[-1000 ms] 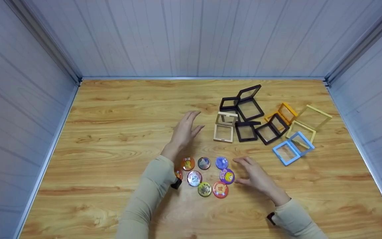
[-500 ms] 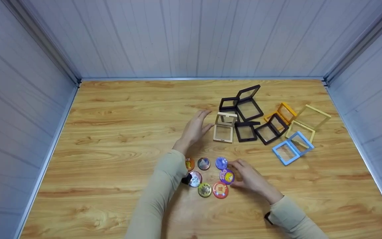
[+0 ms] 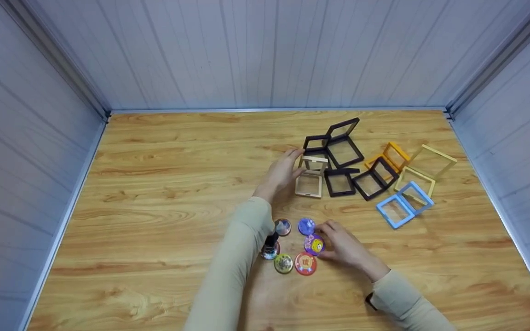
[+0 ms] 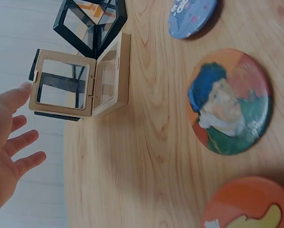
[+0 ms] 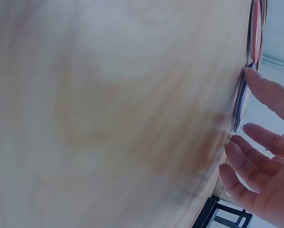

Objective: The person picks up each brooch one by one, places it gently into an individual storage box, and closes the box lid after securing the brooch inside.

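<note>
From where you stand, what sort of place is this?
Probably a work booth: pale panel walls enclose three sides of a wood-grain table set with open frames and round badges.

No legible text on badges (image 3: 305, 263)

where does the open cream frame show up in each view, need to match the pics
Head: the cream frame is right of centre, leftmost in the front row of frames.
Left wrist: the cream frame is upper left.
Right wrist: can't tell; a dark frame shows lower right.
Shared landmark, head and left wrist: the left hand, right beside it.
</note>
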Motion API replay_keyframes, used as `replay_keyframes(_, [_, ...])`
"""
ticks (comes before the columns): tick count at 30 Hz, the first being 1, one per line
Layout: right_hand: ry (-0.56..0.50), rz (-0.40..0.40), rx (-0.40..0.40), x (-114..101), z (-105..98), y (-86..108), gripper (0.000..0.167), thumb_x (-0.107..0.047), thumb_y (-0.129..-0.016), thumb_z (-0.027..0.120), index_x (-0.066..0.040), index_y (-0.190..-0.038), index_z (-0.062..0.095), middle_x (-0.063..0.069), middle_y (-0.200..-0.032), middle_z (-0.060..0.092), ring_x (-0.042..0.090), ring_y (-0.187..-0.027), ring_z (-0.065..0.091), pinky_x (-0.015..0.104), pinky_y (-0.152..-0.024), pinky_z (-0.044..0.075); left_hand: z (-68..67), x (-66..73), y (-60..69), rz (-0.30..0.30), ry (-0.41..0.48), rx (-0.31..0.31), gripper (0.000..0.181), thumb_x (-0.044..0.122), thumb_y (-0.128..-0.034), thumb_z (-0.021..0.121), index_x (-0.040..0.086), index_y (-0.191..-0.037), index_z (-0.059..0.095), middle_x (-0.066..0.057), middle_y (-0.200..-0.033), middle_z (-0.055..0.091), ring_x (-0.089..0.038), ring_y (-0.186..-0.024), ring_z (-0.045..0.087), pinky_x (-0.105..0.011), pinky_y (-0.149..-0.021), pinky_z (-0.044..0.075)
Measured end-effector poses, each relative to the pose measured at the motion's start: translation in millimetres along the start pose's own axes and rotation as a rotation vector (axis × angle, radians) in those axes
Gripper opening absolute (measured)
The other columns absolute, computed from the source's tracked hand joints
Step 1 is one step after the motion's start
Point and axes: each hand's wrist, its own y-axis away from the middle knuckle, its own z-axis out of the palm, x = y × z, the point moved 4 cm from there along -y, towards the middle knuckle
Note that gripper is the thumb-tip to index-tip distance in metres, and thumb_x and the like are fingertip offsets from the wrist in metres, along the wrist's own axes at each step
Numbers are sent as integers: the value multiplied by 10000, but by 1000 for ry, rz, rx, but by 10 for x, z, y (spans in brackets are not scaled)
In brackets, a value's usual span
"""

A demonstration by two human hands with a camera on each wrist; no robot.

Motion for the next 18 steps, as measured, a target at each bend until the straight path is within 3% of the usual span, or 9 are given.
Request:
replay_keyframes(8, [40, -38, 15, -22, 36, -7, 556, -217, -650, 768, 4, -1104, 535, 85, -1010, 506, 224, -917, 518, 378, -819, 430, 95, 27, -50, -2, 11, -58, 479, 170, -876, 550, 67, -1319, 401, -105, -1326, 393, -214, -1198, 387, -306, -978, 303])
replay_keyframes(18, [57, -35, -3, -37, 39, -14, 518, -222, -668, 753, -16, -1096, 547, 72, -998, 516, 220, -905, 523, 373, -804, 436, 124, 28, -85, -39, 37, -36, 376, 130, -898, 505, 62, -1266, 470, -92, -1247, 481, -192, -1154, 435, -278, -964, 316])
